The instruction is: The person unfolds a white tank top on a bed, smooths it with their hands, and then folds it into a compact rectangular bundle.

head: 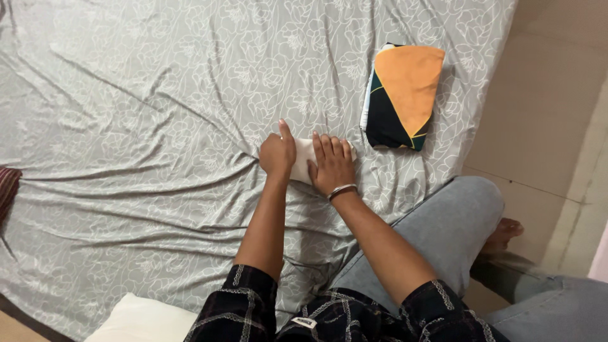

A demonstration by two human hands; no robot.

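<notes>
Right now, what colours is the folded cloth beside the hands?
The folded cloth is orange and black with thin yellow lines, seen in the head view.

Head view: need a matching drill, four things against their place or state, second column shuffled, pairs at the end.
Things:
1. small white cloth
2. folded orange and black cloth
3. white pillow
4. metal bangle

Places or states:
A. on the right wrist
B. at the bottom edge of the picture, left of the sleeves
C. pressed flat on the grey bedsheet under the left hand and the right hand
D. lying alone near the bed's right edge, untouched

Pairs: 1-C, 2-D, 3-B, 4-A
</notes>
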